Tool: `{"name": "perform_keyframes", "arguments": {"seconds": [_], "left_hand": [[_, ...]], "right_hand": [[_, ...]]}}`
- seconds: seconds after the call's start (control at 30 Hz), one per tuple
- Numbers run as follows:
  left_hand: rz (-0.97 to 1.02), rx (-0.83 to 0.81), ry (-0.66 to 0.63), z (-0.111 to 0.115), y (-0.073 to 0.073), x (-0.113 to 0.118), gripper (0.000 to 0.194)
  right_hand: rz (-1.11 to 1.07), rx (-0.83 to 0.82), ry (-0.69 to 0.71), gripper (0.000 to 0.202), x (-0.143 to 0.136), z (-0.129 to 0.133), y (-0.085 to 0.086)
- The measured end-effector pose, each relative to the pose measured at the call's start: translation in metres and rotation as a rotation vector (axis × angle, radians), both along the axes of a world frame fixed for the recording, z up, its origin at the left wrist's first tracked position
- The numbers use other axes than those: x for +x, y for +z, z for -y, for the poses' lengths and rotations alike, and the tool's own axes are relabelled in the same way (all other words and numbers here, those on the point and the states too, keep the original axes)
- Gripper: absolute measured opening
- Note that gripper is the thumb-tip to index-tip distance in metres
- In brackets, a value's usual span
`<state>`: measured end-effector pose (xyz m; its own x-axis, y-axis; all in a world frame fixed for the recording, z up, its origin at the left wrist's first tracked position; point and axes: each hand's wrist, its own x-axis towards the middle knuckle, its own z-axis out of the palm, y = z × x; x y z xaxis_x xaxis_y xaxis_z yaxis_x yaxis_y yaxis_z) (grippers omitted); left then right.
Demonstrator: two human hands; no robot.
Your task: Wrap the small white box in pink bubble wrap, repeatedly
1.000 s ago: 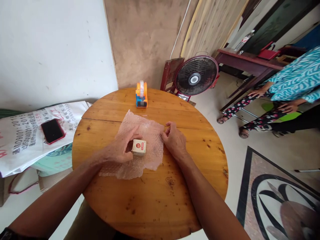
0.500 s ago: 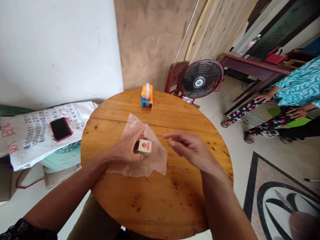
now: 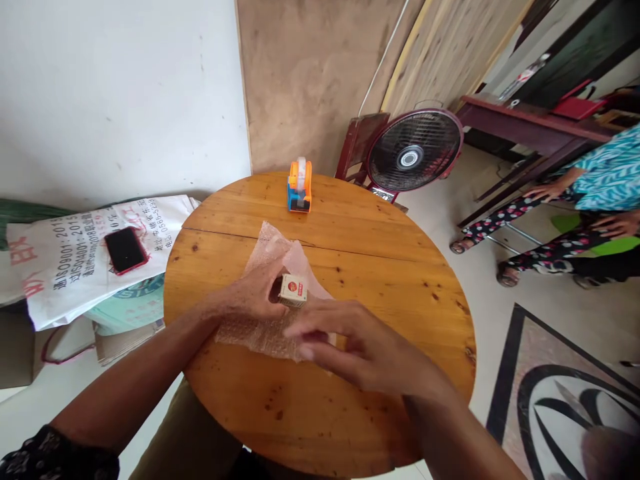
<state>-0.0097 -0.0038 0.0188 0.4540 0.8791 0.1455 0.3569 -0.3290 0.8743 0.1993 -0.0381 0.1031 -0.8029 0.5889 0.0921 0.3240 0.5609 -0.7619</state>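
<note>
On a sheet of pinkish bubble wrap sits a small cream box with red print on top. My left hand curls round the box's left side, thumb toward me and fingers at the far side; some fingertips are hidden. My right hand hovers over the right front part of the wrap, thumb and index finger apart, with nothing seen between them. It covers part of the wrap's near right edge. An orange and blue tape dispenser with a tape roll stands at the table's far edge.
The round wooden table carries all this. Left of it, a phone rests on white printed sacks. Behind to the right is a fan. A seated person is at the far right beside a dark red table.
My right hand has moved left and toward me, from right of the wrap to over its near right part. My left hand stays at the box. The view has shifted slightly.
</note>
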Motion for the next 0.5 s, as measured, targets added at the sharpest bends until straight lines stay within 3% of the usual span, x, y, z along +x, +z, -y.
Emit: {"name": "perform_keyframes", "arguments": {"seconds": [0.07, 0.13, 0.23, 0.4, 0.5], "left_hand": [[-0.052, 0.075, -0.049, -0.002, -0.002, -0.001, 0.040], [-0.042, 0.107, -0.070, -0.005, -0.008, -0.003, 0.064], [-0.024, 0.008, -0.095, -0.008, -0.015, -0.004, 0.096], [-0.036, 0.017, -0.072, -0.007, -0.020, -0.003, 0.106], [-0.086, 0.002, -0.087, -0.006, -0.021, -0.002, 0.111]], "right_hand": [[0.032, 0.186, -0.003, 0.029, -0.015, -0.011, -0.025], [0.128, 0.350, -0.108, 0.037, -0.017, -0.024, -0.048], [0.218, 0.379, -0.225, 0.055, -0.010, -0.038, -0.069], [0.198, 0.333, -0.261, 0.063, 0.012, -0.043, -0.063], [0.230, 0.308, -0.444, 0.056, 0.034, -0.046, -0.051]]}}
